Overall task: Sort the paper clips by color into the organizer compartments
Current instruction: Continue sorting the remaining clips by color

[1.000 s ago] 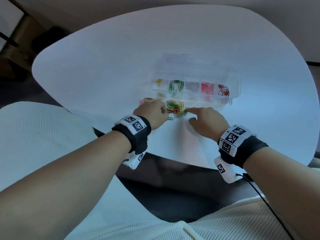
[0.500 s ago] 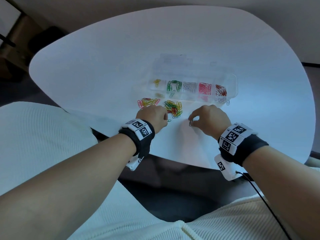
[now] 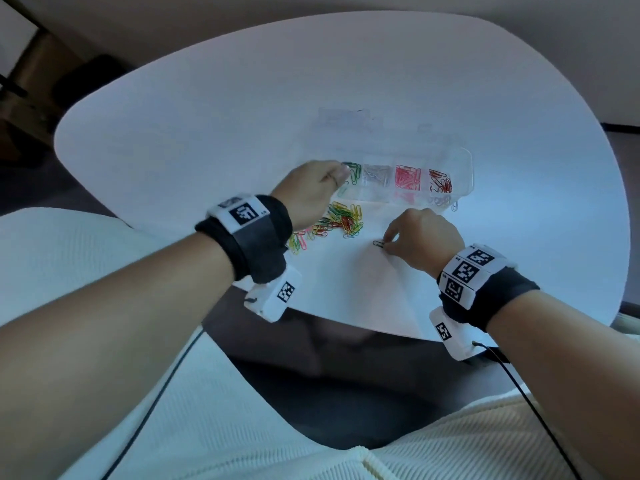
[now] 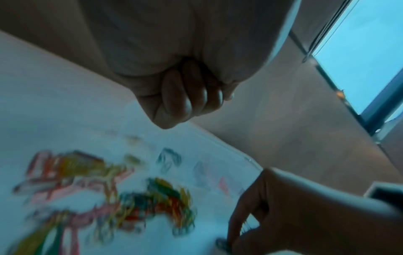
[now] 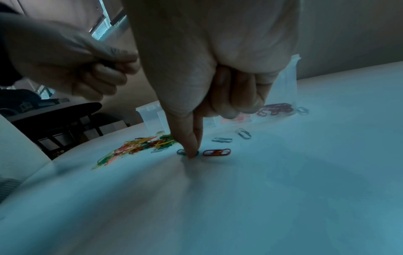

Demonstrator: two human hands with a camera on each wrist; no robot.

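White rounded table (image 3: 214, 109); beige wall (image 3: 311, 15); bright window (image 4: 366, 51); dark chair (image 5: 54, 113).

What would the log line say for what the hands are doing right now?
left hand: over organizer | right hand: pinching clip on table | pile: unsorted

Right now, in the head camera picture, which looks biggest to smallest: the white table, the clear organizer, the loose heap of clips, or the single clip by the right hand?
1. white table
2. clear organizer
3. loose heap of clips
4. single clip
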